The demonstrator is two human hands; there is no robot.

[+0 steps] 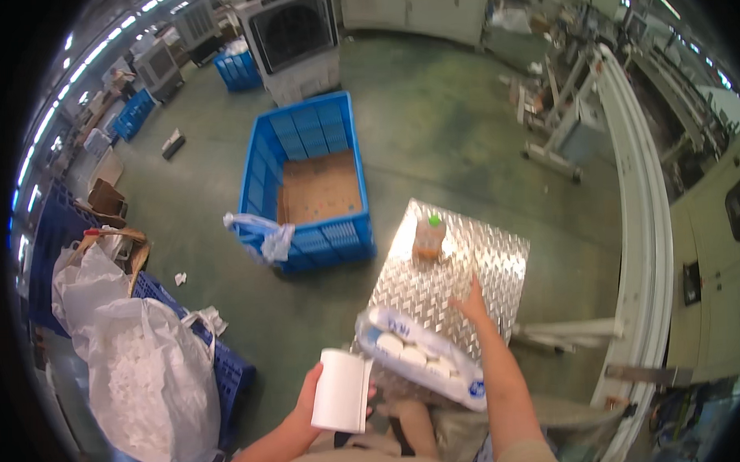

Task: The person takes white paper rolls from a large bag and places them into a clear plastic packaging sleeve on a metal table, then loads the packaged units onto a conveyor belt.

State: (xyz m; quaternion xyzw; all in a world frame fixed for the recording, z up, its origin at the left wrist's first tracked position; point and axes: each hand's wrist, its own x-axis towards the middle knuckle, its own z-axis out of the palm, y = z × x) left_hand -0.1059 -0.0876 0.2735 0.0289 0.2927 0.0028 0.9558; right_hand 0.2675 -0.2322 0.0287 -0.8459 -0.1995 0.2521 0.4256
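My left hand (pixel 306 403) is wrapped round a white paper roll (pixel 340 392) at the lower middle, its loose edge showing on the right side. My right hand (pixel 473 304) reaches over the shiny diamond-plate table (pixel 489 255), fingers apart and nothing in them. Between the two hands, on the near part of the table, lies a clear and blue plastic pack (pixel 427 361) with several white rolls inside. Farther back on the table stands a small bottle (pixel 429 239) with a green cap and orange-brown body.
A big blue crate (pixel 325 237) with cardboard in its bottom stands ahead, a plastic bag hanging on its near corner. At left, a white sack (pixel 151 381) of white scraps rests against a dark blue crate (pixel 231 374). A pale machine rail (pixel 642 197) curves along the right.
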